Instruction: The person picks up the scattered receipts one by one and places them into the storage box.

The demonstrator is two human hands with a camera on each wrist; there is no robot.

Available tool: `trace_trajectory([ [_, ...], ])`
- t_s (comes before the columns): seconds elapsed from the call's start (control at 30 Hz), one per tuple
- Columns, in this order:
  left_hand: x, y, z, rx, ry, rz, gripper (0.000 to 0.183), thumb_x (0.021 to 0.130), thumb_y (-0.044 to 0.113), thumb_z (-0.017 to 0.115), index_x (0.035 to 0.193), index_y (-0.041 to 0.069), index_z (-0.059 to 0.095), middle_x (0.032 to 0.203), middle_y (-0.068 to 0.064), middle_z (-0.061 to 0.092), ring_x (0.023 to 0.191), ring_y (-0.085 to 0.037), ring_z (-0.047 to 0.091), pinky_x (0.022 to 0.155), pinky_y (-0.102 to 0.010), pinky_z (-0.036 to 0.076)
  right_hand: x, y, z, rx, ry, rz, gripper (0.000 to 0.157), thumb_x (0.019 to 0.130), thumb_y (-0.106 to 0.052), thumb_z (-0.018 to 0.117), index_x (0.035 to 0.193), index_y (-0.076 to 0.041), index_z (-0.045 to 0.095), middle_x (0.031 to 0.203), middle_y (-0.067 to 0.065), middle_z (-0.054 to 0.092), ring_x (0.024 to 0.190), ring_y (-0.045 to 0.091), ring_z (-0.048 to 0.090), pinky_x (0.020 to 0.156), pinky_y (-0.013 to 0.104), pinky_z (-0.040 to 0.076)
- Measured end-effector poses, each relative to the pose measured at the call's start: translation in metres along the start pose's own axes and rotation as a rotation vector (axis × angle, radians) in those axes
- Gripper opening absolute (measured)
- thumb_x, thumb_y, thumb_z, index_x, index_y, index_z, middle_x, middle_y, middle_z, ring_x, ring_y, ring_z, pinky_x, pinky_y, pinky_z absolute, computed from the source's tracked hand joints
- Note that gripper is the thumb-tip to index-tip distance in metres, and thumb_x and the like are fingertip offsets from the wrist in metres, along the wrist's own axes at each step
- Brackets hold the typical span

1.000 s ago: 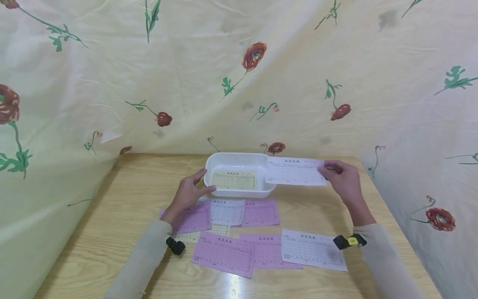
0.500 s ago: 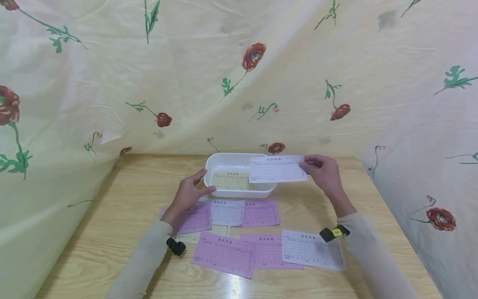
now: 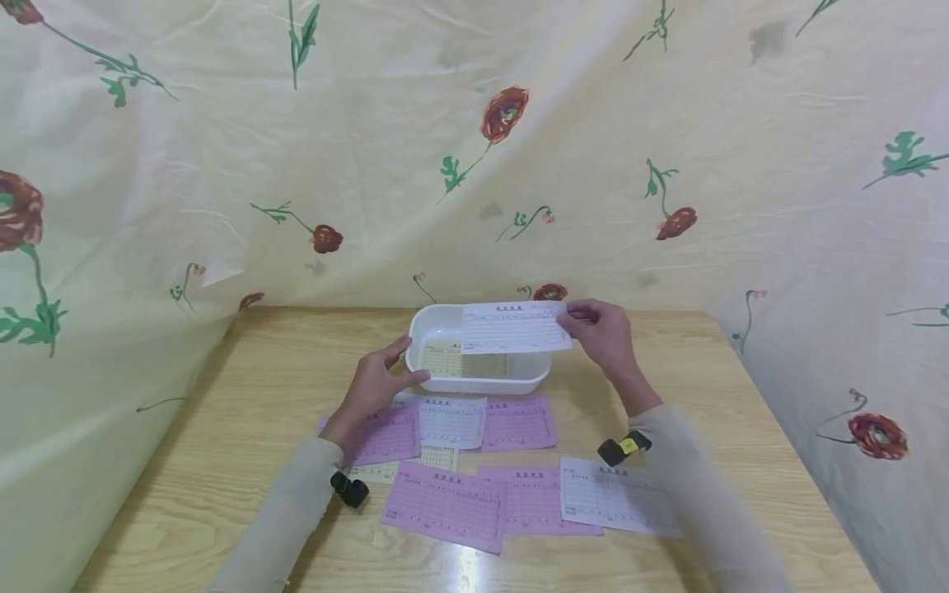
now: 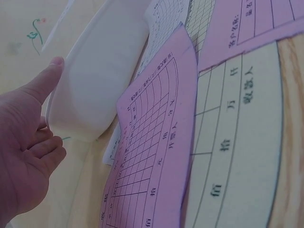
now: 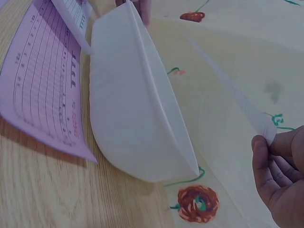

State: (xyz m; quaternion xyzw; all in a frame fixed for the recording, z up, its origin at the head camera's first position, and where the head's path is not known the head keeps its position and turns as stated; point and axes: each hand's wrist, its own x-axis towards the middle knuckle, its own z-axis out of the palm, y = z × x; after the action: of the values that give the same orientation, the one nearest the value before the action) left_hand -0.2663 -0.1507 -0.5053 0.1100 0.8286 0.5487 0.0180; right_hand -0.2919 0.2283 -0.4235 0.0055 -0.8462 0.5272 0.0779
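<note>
A white printed form slip (image 3: 511,328) is pinched at its right end by my right hand (image 3: 604,333). The slip hovers over a white plastic tray (image 3: 485,385), covering its back right part. Inside the tray lies a pale yellow slip (image 3: 442,360), partly hidden by the white one. My left hand (image 3: 376,380) grips the tray's left end, thumb at the front rim and fingers at the side. In the right wrist view, the held slip (image 5: 244,102) appears nearly edge-on between thumb and fingers, apart from the tray (image 5: 126,95).
In front of the tray, a pink slip (image 3: 519,424), a white slip (image 3: 452,422) and another pink slip (image 3: 389,434) overlap above a yellow slip (image 3: 437,459). Nearer lie pink slips (image 3: 445,506) and a white slip (image 3: 611,498), on the wooden table (image 3: 222,412). Flowered cloth (image 3: 371,165) hangs behind.
My right hand has moved left with the white slip, bringing it from beyond the tray's right end to above the tray. My left hand has stayed at the tray's left end.
</note>
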Motion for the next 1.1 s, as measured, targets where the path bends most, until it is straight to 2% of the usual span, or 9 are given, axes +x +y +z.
trace_trajectory([
  [0.3,0.001,-0.002,0.001,-0.007,0.003,0.010,0.093,0.080,0.042,0.087,0.152,0.003,0.044,0.162,-0.011,0.037,0.149,-0.031,0.036,0.119,-0.042,0.039,0.007,-0.007,0.031,0.026,-0.019,-0.015,0.027,0.092,-0.007,0.076,0.116,0.005,0.071,0.109,0.024,0.072,0.098,0.031,0.072,0.074,0.022,0.064],
  [0.57,0.001,-0.003,0.000,-0.018,0.008,0.012,0.092,0.080,0.038,0.088,0.152,0.002,0.043,0.162,-0.012,0.036,0.149,-0.031,0.035,0.119,-0.040,0.039,0.010,-0.007,0.058,-0.047,-0.066,0.027,0.028,0.094,-0.011,0.074,0.119,0.002,0.071,0.110,0.019,0.074,0.098,0.030,0.074,0.078,0.030,0.065],
  [0.77,0.002,-0.002,0.000,-0.025,0.010,0.010,0.089,0.082,0.033,0.088,0.152,0.001,0.043,0.162,-0.012,0.036,0.149,-0.029,0.035,0.120,-0.038,0.038,0.011,-0.007,0.073,-0.072,-0.079,0.005,0.025,0.093,-0.011,0.075,0.114,0.002,0.072,0.107,0.019,0.075,0.093,0.030,0.075,0.075,0.031,0.066],
  [1.1,0.002,-0.002,0.001,-0.003,0.007,-0.001,0.090,0.082,0.036,0.087,0.152,0.002,0.042,0.162,-0.010,0.036,0.150,-0.027,0.035,0.121,-0.039,0.036,0.011,-0.004,0.088,-0.083,-0.156,0.022,0.022,0.093,-0.011,0.075,0.111,0.001,0.072,0.106,0.018,0.075,0.090,0.029,0.075,0.074,0.032,0.065],
])
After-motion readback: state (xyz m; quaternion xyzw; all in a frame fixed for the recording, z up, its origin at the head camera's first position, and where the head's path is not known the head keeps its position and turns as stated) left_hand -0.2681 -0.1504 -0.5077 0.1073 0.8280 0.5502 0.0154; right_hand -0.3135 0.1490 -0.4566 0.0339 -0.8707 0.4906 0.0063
